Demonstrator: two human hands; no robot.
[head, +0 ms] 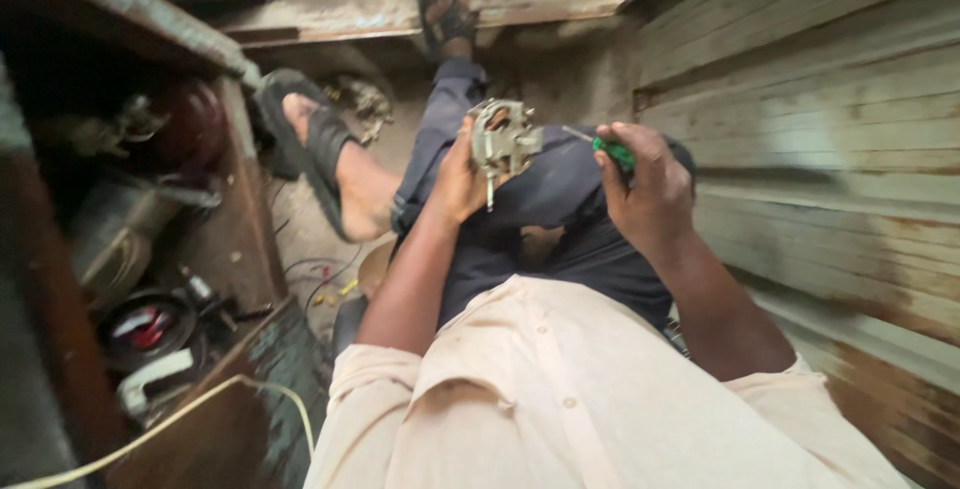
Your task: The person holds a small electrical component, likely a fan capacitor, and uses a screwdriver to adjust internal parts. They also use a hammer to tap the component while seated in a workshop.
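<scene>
My left hand [458, 181] grips a small grey metal part [503, 137] with lugs and a thin pin hanging from its underside, held up over my lap. My right hand [648, 189] is closed around a green-handled screwdriver [612, 152]; its thin shaft points left toward the metal part, and the tip is close beside it. I sit with dark trousers [520, 209] and both legs stretched ahead, feet in dark sandals [310, 134]. Whether the screwdriver tip touches the part cannot be told.
A corrugated metal wall [820, 149] runs along my right. On the left stand rusty shelves [130, 29] with a red round object, a metal pot and a bowl of small parts [150, 327]. A pale cable [210, 399] crosses the lower left. Wires lie on the floor [320, 274].
</scene>
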